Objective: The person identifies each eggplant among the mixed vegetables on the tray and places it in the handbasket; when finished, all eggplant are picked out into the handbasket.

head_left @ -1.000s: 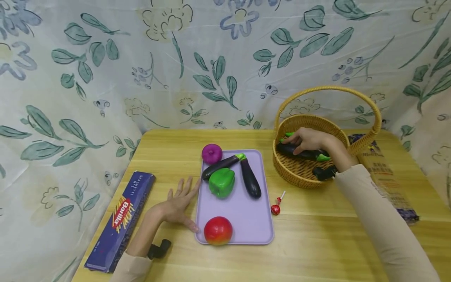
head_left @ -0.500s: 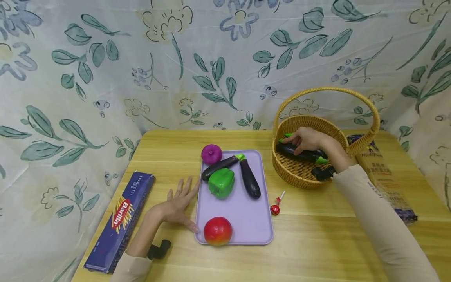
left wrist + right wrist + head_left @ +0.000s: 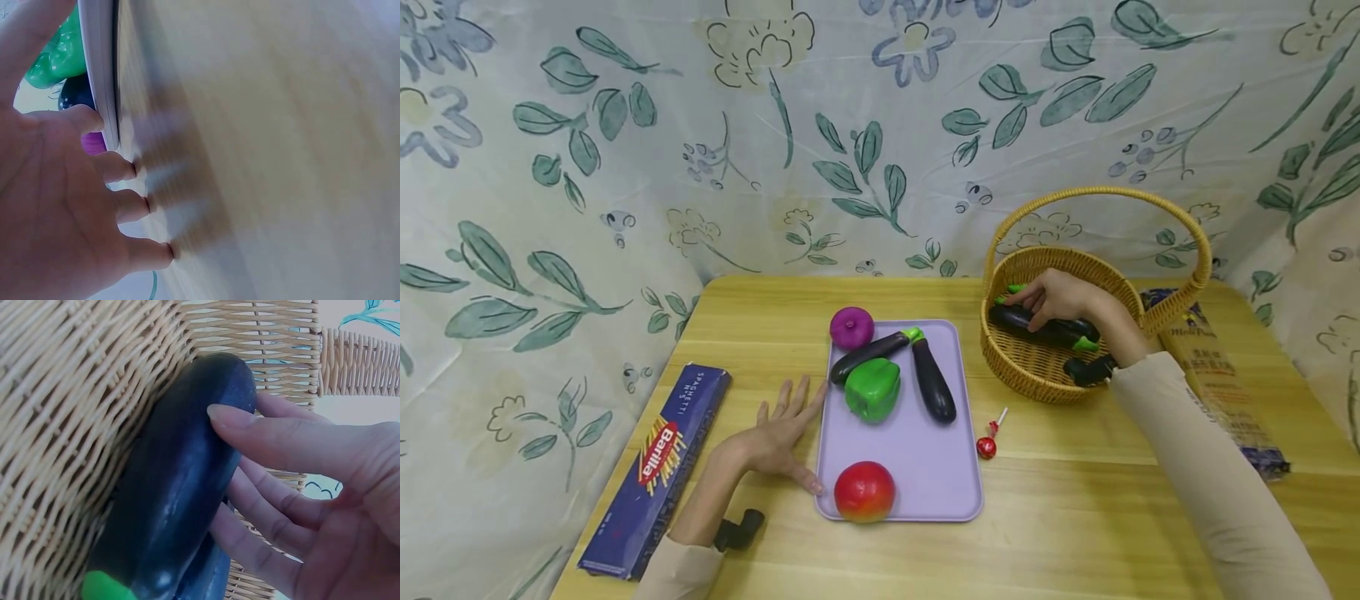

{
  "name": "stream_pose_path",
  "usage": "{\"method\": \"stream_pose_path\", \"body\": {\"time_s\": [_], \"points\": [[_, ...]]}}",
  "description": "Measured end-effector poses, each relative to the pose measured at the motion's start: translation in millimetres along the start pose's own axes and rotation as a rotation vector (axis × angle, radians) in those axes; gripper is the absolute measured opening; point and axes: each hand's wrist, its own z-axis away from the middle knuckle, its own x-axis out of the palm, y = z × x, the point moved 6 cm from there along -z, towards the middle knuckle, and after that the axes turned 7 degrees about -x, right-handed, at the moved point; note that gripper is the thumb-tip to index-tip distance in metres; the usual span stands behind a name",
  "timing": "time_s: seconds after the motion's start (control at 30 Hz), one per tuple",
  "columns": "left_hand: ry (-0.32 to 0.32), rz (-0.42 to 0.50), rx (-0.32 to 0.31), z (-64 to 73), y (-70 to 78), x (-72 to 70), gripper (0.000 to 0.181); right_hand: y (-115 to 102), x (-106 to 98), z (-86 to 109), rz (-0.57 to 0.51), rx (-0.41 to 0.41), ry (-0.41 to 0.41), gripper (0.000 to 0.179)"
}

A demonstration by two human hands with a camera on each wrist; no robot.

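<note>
Inside the wicker basket (image 3: 1033, 379), my right hand (image 3: 1058, 298) holds a dark eggplant (image 3: 181, 456) with a green cap. The thumb lies across its top and the other fingers reach around its side. Another eggplant (image 3: 209, 569) lies partly hidden beneath it. My left hand (image 3: 778, 437) is spread flat beside the lilac tray (image 3: 925, 483), its index finger and thumb at the left rim. On that tray are two eggplants, one slanted (image 3: 868, 354) and one lengthwise (image 3: 933, 379), a green bell pepper (image 3: 872, 390) and a red-orange round fruit (image 3: 864, 492).
A purple onion (image 3: 852, 327) sits at the tray's back left corner. Right of the tray lies a red lollipop (image 3: 987, 447). A blue spaghetti box (image 3: 658, 467) is at the left, a long noodle-like packet (image 3: 1225, 383) at the right. The basket's handle (image 3: 1101, 190) arches overhead.
</note>
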Motion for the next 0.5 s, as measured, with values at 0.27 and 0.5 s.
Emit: {"method": "stream_pose_path", "body": {"time_s": [0.27,0.5], "points": [[0.0,0.004,0.001,0.7,0.8,-0.9,0.147,-0.2,-0.6,-0.4,-0.035,0.009,-0.012,0.058],[0.008,-0.005,0.01,0.5,1.6,-0.9,0.148,3.3,0.4,-1.7,-0.052,-0.018,-0.01,0.056]]}}
